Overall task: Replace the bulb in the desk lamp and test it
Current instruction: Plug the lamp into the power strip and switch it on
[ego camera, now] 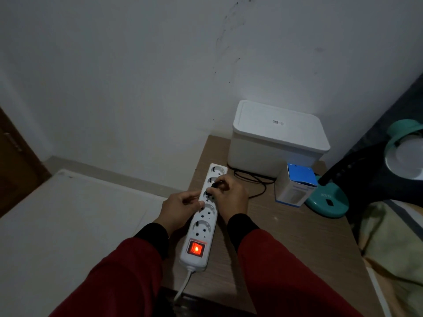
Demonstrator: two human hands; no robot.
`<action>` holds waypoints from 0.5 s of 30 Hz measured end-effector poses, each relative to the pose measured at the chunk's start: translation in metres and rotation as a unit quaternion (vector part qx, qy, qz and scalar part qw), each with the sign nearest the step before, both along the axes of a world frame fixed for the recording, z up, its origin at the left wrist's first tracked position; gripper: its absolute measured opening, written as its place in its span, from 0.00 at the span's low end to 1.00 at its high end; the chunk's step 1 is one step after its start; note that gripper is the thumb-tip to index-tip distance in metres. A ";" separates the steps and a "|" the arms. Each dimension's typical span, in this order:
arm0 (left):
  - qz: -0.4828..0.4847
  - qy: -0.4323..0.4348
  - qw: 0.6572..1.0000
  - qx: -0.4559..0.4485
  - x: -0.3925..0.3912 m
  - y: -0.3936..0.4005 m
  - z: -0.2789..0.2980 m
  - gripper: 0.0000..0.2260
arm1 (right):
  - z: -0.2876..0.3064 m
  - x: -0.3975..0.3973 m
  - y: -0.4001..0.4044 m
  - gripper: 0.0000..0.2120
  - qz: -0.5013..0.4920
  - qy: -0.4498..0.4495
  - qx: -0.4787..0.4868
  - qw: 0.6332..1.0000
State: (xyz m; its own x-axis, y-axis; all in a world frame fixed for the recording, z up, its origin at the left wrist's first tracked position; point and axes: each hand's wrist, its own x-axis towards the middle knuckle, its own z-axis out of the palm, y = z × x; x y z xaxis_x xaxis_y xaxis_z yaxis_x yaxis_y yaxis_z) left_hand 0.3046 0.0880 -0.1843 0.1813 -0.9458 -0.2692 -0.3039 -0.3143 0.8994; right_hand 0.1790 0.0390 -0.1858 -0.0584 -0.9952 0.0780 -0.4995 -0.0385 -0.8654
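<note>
- Dim room; plain white wall (pixel 137 76) across upper frame, pale floor (pixel 68 225) lower left, bedding at right edge.
- Wooden bedside table (pixel 286 236) from centre to lower right, bare at near end.
- White lidded box (pixel 277 138) at back of table, against wall, centre right.
- Teal desk lamp (pixel 329 202) at right edge: base on table, dark neck rising, shade turned toward camera. Unlit. Inside of shade pale; bulb not clearly made out.
- Blue and white bulb carton (pixel 295 186) upright just left of lamp base, in front of box.
- White power strip (pixel 203 216) lying lengthwise mid frame, rocker switch (pixel 195 248) at near end glowing red, so live.
- Left hand (pixel 180 207) closed on strip's left edge beside middle sockets, bracing it.
- Right hand (pixel 229 193) pinched tight round black plug (pixel 214 186) at a socket in far half of strip; seating depth hidden by fingers.
- Black cord (pixel 254 179) looping right from plug toward lamp.
- Likely step: plugging lamp in for test.
- To do well: keep strip pinned flat, line pins square to socket, push straight down until flush, fingers clear of pins since strip is live, slack left in cord, then try lamp's own switch.
</note>
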 end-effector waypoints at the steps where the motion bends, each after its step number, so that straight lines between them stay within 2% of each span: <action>1: 0.001 0.005 1.000 0.001 0.000 0.000 -0.001 0.18 | -0.001 0.000 0.000 0.08 0.001 0.004 -0.004 1.000; 8: -0.003 0.009 1.000 0.002 0.002 -0.002 -0.003 0.18 | -0.016 0.002 0.000 0.09 0.015 0.039 0.012 0.999; 15: -0.002 0.013 1.000 0.006 0.004 -0.002 -0.006 0.18 | -0.013 -0.002 0.002 0.09 0.014 0.139 -0.008 0.990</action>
